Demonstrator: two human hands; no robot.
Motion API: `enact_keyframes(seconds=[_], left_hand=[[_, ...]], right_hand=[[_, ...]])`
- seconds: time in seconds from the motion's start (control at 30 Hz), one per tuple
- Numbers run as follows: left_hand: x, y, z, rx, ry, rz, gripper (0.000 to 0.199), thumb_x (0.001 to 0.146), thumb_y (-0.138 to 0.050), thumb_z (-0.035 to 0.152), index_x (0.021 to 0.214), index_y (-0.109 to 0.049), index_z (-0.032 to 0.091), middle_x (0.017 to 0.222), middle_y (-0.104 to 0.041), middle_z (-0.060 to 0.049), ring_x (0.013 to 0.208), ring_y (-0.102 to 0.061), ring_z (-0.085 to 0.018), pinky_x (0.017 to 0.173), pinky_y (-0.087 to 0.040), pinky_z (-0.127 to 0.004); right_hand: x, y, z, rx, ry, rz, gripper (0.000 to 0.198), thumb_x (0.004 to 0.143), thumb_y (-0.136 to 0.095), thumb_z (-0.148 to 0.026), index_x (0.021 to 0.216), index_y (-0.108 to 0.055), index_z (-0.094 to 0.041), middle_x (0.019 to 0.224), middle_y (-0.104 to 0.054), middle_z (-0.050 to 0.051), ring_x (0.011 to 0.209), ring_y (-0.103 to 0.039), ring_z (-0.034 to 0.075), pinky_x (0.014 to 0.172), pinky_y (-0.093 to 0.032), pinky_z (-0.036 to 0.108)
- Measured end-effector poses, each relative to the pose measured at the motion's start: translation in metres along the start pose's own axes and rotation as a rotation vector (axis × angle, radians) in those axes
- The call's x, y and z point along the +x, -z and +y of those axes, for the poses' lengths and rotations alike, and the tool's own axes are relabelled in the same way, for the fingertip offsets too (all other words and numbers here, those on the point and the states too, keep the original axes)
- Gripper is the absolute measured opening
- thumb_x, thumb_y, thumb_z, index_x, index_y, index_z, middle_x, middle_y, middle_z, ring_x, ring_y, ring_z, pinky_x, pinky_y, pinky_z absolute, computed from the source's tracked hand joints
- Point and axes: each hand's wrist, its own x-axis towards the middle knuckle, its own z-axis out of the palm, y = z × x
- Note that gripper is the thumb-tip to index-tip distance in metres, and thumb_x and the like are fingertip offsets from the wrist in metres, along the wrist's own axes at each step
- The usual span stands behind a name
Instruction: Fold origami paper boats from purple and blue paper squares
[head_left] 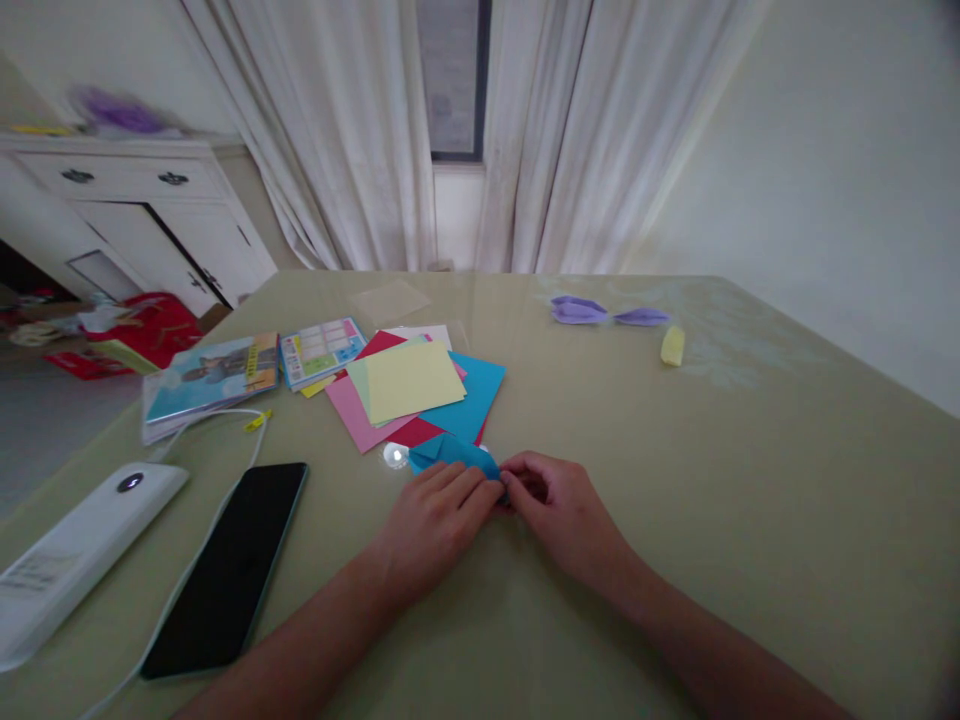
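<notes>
A folded piece of blue paper [455, 452] lies on the table between my hands, with creases showing on its upper side. My left hand [448, 505] presses over its near edge, fingers together and covering part of it. At the paper's right end, my right hand [559, 500] pinches the edge between thumb and forefinger. My fingers hide the lower part of the paper. Just beyond it is a loose stack of coloured sheets, with a pale yellow sheet [416, 382] on top and a blue sheet [480, 390] sticking out to the right.
Purple folded paper pieces [579, 310] and a small yellow piece [673, 346] lie at the far right. On the left are a black phone [229, 570], a white device [90, 560] with a cable, a booklet [214, 378] and a printed card [322, 352].
</notes>
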Motion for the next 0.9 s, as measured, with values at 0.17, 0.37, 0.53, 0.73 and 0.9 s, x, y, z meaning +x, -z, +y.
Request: enact_keyframes(seconds=[0.17,0.37,0.53,0.73,0.9], left_hand=[[-0.003,-0.003,-0.007,-0.060,0.033,-0.029,0.030,0.113,-0.046,0.032,0.098,-0.069,0.019,0.088,-0.071,-0.003,0.082,-0.063,-0.023,0.077,-0.044,-0.037],[0.001,0.012,-0.010,-0.161,-0.016,0.050,0.032,0.114,-0.044,0.032,0.100,-0.072,0.023,0.101,-0.076,-0.002,0.092,-0.062,-0.021,0.088,-0.038,-0.038],[-0.001,0.033,-0.013,-0.325,-0.061,0.125,0.027,0.115,-0.046,0.024,0.108,-0.071,0.023,0.107,-0.079,-0.003,0.087,-0.063,-0.017,0.082,-0.042,-0.033],[-0.003,0.035,-0.025,-0.481,0.028,0.031,0.026,0.095,-0.081,0.040,0.105,-0.066,0.021,0.107,-0.075,-0.007,0.101,-0.070,-0.020,0.085,-0.054,-0.029],[-0.005,0.038,-0.032,-0.451,0.092,-0.052,0.006,0.098,-0.069,0.020,0.099,-0.063,0.022,0.108,-0.072,-0.005,0.101,-0.069,-0.018,0.086,-0.054,-0.030]], right_hand=[[-0.001,0.001,-0.001,-0.008,0.014,0.016,0.018,0.099,-0.062,-0.028,0.092,-0.076,-0.021,0.077,-0.078,0.002,0.069,-0.072,0.018,0.063,-0.052,0.027],[0.003,0.007,0.000,0.103,-0.075,0.025,0.023,0.100,-0.058,-0.034,0.087,-0.071,-0.020,0.073,-0.076,0.003,0.066,-0.071,0.018,0.063,-0.052,0.027],[0.018,0.019,0.012,0.309,-0.148,0.048,0.029,0.097,-0.055,-0.036,0.118,-0.067,-0.019,0.092,-0.079,0.007,0.073,-0.074,0.018,0.057,-0.051,0.026],[0.024,0.035,0.022,0.234,0.068,0.065,0.051,0.089,-0.071,-0.032,0.138,-0.059,-0.027,0.139,-0.067,0.011,0.104,-0.070,0.021,0.079,-0.061,0.034],[0.024,0.049,0.025,0.124,0.281,0.031,0.046,0.095,-0.075,-0.030,0.139,-0.061,-0.030,0.140,-0.064,0.010,0.111,-0.067,0.022,0.084,-0.060,0.034]])
